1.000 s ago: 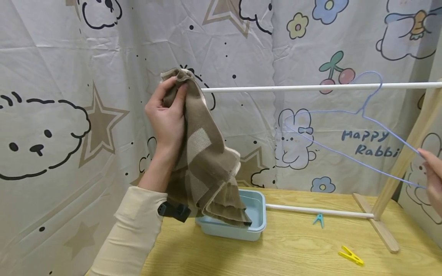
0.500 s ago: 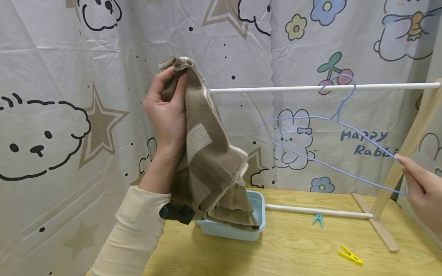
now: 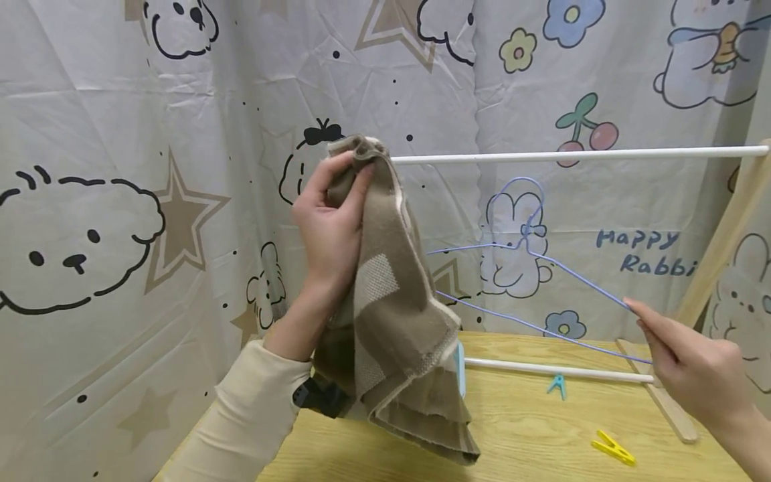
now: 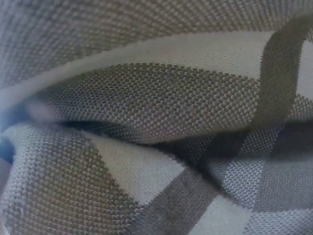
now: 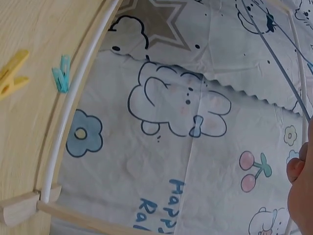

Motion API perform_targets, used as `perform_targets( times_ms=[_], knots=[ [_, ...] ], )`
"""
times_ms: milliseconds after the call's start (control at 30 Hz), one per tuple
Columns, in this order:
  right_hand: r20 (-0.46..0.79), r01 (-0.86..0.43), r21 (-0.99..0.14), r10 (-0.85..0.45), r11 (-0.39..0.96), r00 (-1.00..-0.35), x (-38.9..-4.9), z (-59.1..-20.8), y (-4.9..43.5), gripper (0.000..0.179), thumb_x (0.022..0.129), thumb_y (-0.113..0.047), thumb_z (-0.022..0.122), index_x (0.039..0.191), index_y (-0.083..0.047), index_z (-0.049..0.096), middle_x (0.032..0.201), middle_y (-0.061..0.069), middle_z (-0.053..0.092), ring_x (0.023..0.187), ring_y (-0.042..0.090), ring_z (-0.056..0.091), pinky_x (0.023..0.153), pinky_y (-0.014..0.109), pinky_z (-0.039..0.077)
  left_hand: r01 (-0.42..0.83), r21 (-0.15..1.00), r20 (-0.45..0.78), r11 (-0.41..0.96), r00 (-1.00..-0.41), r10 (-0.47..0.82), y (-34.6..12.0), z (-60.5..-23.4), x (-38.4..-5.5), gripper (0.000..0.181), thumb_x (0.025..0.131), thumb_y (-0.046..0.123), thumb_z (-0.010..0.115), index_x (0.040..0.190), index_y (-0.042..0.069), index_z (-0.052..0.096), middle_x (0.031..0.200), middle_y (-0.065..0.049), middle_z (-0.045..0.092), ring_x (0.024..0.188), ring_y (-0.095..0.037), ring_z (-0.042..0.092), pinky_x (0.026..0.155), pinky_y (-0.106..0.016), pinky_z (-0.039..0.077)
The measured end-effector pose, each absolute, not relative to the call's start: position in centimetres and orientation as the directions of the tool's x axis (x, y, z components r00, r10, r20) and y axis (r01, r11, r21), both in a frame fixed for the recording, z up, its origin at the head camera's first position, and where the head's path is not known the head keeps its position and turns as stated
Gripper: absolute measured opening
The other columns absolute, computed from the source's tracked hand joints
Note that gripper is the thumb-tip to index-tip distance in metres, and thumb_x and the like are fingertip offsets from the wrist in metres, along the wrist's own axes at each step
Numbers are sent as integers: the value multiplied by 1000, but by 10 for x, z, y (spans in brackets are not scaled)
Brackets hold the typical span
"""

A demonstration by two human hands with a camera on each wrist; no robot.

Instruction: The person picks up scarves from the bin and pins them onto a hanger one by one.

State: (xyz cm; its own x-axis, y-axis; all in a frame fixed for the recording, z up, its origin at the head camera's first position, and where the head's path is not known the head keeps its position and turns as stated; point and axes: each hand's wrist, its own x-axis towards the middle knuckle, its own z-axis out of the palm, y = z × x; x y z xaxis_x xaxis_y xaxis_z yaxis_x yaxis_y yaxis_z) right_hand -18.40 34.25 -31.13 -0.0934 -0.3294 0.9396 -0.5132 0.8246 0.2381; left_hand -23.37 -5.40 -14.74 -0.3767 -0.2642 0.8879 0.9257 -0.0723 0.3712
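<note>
Head view: the brown checked cloth (image 3: 400, 328) hangs in mid-air from the left hand (image 3: 331, 231), whose curled fingers pinch its bunched top — probably soft, light and floppy, best held by that gathered edge. The right hand (image 3: 701, 365) pinches one end of a thin blue hanger (image 3: 527, 241), likely light and slightly springy. The hanger's other end disappears behind the cloth — contact can't be judged — and the basin (image 3: 461, 369) is mostly hidden.

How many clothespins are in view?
2: a teal clothespin beside the lower white rod, a yellow clothespin nearer the camera. The checked cloth could hide more.
</note>
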Motion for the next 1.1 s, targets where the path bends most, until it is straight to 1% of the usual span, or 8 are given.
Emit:
perform_targets(
  times_ms=[100, 267, 467, 633, 767, 967, 1033, 1100],
  knots=[
    [946, -538, 229, -315, 811, -72, -184, -316, 333, 48, 106, -34, 44, 103, 3, 74, 75, 22, 71, 39, -5, 28, 32, 15, 21, 909, 413, 886, -60, -416, -204, -46, -162, -235, 22, 87, 2, 74, 106, -8, 69, 117, -16, 70, 111, -18, 67, 101, -34, 51],
    [960, -585, 194, -275, 788, -51, -184, -323, 318, 48, 105, -35, 48, 101, 3, 75, 76, 20, 73, 41, -5, 33, 34, 15, 27, 882, 471, 878, 10, -467, -103, -33, -192, -238, 20, 87, 7, 75, 106, -1, 71, 110, -13, 72, 104, -14, 67, 95, -31, 53],
    [971, -638, 179, -239, 749, -9, -185, -335, 305, 45, 104, -35, 51, 99, 3, 76, 70, 16, 72, 42, -3, 35, 35, 17, 26, 865, 493, 870, 98, -493, -18, -21, -226, -244, 18, 87, 9, 76, 103, 4, 72, 104, -10, 71, 99, -12, 66, 88, -27, 53],
    [971, -675, 129, -231, 726, -62, -184, -343, 302, 46, 104, -34, 51, 101, 5, 74, 71, 12, 71, 45, -6, 33, 38, 11, 27, 864, 484, 869, 139, -493, 36, -14, -244, -249, 18, 87, 13, 77, 103, 8, 74, 102, -7, 70, 95, -13, 65, 85, -26, 53],
    [974, -691, 85, -205, 718, -93, -182, -345, 299, 47, 104, -34, 51, 103, 7, 73, 66, 11, 63, 46, -9, 27, 41, 8, 23, 871, 458, 877, 175, -476, 73, -10, -256, -251, 16, 86, 15, 78, 101, 10, 75, 96, -6, 70, 88, -13, 63, 79, -24, 51],
    [986, -717, 79, -162, 692, -47, -176, -340, 284, 45, 104, -32, 53, 99, 8, 73, 63, 8, 57, 45, -8, 22, 41, 9, 19, 874, 387, 857, 296, -459, 236, -4, -273, -251, 14, 85, 15, 79, 98, 12, 75, 92, -3, 69, 84, -12, 63, 74, -21, 50],
    [988, -726, 93, -152, 681, -17, -173, -339, 277, 44, 104, -31, 53, 97, 7, 73, 57, 4, 51, 44, -6, 20, 41, 11, 16, 858, 374, 813, 352, -486, 321, -2, -277, -250, 14, 86, 18, 78, 99, 13, 76, 95, -1, 70, 87, -12, 65, 77, -22, 51],
    [988, -737, 105, -154, 667, 2, -171, -340, 271, 44, 104, -31, 53, 95, 7, 73, 53, 0, 44, 45, -5, 19, 42, 11, 15, 824, 395, 735, 406, -549, 399, -1, -279, -250, 14, 88, 22, 76, 100, 16, 76, 99, 2, 72, 93, -11, 66, 81, -22, 51]
  ],
)
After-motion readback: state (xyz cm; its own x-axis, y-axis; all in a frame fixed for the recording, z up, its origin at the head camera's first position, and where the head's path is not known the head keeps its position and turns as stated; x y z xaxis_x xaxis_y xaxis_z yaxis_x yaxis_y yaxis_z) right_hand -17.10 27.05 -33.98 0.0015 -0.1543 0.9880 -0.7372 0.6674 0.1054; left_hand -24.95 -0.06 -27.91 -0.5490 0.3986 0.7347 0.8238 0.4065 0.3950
